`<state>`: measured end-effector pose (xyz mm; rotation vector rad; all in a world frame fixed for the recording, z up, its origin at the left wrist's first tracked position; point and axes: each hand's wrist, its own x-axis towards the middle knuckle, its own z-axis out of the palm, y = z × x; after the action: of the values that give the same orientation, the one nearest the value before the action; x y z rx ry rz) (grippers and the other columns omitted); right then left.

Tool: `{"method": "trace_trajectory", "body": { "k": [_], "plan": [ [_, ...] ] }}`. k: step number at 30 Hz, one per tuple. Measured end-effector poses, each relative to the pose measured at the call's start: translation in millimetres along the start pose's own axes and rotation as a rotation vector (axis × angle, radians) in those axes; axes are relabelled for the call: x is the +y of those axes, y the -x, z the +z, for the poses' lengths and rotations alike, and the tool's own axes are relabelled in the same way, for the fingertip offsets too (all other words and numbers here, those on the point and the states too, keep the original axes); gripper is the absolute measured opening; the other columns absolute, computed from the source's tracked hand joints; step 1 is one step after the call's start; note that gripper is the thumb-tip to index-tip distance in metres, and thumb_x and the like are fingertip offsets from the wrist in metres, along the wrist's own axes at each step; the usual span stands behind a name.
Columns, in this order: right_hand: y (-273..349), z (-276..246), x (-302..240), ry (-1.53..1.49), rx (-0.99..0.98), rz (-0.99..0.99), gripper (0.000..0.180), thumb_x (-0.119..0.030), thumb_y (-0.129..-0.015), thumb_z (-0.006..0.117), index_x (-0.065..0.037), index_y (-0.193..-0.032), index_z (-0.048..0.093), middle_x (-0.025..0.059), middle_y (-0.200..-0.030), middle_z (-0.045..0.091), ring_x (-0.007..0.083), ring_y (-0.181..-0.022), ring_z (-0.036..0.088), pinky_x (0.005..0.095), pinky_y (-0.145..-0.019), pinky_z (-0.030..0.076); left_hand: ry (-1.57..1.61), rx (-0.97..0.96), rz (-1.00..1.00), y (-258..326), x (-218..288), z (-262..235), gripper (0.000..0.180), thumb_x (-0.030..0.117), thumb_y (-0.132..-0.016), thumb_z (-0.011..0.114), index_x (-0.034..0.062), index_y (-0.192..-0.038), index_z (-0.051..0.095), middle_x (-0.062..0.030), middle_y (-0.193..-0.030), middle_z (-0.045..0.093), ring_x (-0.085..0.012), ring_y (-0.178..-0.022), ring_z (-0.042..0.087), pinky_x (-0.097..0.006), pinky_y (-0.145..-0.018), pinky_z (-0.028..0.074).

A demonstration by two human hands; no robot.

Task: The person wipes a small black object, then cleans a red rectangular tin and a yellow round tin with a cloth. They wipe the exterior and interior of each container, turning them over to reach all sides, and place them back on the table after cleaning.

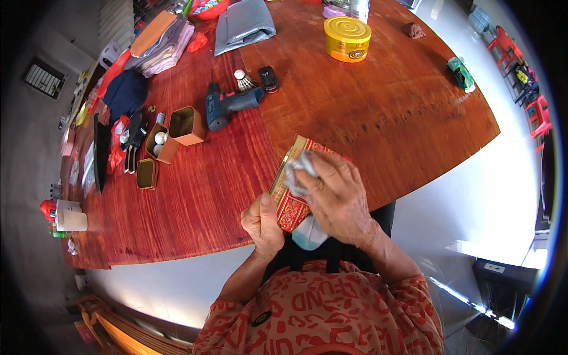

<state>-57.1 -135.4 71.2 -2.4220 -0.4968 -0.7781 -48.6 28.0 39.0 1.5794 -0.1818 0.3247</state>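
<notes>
Over the table's front edge I hold a red and gold patterned box [291, 214], tilted. My left hand [264, 226] grips its near left edge, thumb on top. Fingers of my right hand [338, 192] press a crumpled whitish cloth or tissue [297, 173] against the box's upper face. Much of the box lies hidden under the right hand. A pale white and teal object [309, 233] shows just below the box; its kind I cannot make out.
On the wooden table [225, 207] lie a cordless drill [228, 105], a shuttlecock [244, 81] and a battery pack [268, 79]. Open tins [187, 125] stand to the left. A round yellow tin [347, 39] stands far back. Folded cloths [163, 44] and a grey bag [244, 26] lie behind.
</notes>
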Motion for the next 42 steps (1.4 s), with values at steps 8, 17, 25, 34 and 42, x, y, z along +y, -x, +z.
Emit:
{"method": "trace_trajectory", "body": {
  "k": [8, 17, 25, 34, 42],
  "plan": [
    [-15.6, 8.1, 42.4, -0.194, 0.047, 0.224, 0.034, -0.010, -0.084, 0.061, -0.003, -0.116, 0.060, 0.0156, -0.110, 0.058, 0.0348, -0.097, 0.057, 0.0434, -0.082, 0.048, -0.046, -0.013, 0.056, -4.3, 1.9, 0.0, 0.040, 0.018, -0.099, 0.049, 0.0044, -0.063, 0.040, 0.0029, -0.054, 0.037, -0.0045, -0.053, 0.032, -0.028, -0.045, 0.027],
    [-10.7, 0.1, -3.6, 0.022, 0.003, -0.098, 0.029, -0.016, -0.084, 0.061, -0.006, -0.111, 0.063, 0.0112, -0.120, 0.054, 0.0288, -0.110, 0.055, 0.0447, -0.089, 0.045, -0.068, 0.020, 0.002, -1.8, -3.9, -3.0, 0.039, 0.019, -0.100, 0.046, 0.0035, -0.064, 0.044, 0.0021, -0.055, 0.040, -0.0056, -0.053, 0.034, -0.028, -0.047, 0.031],
    [-17.4, 8.2, 7.7, 0.105, 0.022, -0.092, 0.031, -0.018, -0.080, 0.063, -0.008, -0.110, 0.064, 0.0083, -0.122, 0.053, 0.0290, -0.111, 0.053, 0.0483, -0.094, 0.041, -0.080, -0.013, 0.017, -2.4, -1.1, -6.5, 0.039, 0.020, -0.100, 0.047, 0.0041, -0.064, 0.042, 0.0030, -0.056, 0.036, -0.0062, -0.054, 0.032, -0.028, -0.047, 0.028],
    [-18.5, 16.8, 20.0, 0.075, 0.073, 0.088, 0.040, -0.013, -0.077, 0.068, -0.007, -0.116, 0.063, 0.0102, -0.120, 0.053, 0.0292, -0.098, 0.057, 0.0389, -0.070, 0.052, -0.382, -0.308, 0.077, -34.0, 27.6, -21.2, 0.019, 0.014, -0.092, 0.057, -0.0012, -0.103, 0.059, -0.0100, -0.073, 0.063, -0.0208, -0.065, 0.062, -0.033, -0.061, 0.050],
    [-13.0, 12.3, 11.3, 0.146, 0.154, 0.049, 0.037, -0.012, -0.076, 0.066, -0.003, -0.112, 0.064, 0.0143, -0.116, 0.055, 0.0298, -0.095, 0.059, 0.0381, -0.069, 0.052, -0.691, -0.530, 0.158, -68.6, 48.1, 6.1, 0.036, 0.035, -0.101, 0.042, 0.0032, -0.096, 0.059, -0.0182, -0.071, 0.061, -0.0381, -0.066, 0.062, -0.046, -0.052, 0.046]
  ]
}}
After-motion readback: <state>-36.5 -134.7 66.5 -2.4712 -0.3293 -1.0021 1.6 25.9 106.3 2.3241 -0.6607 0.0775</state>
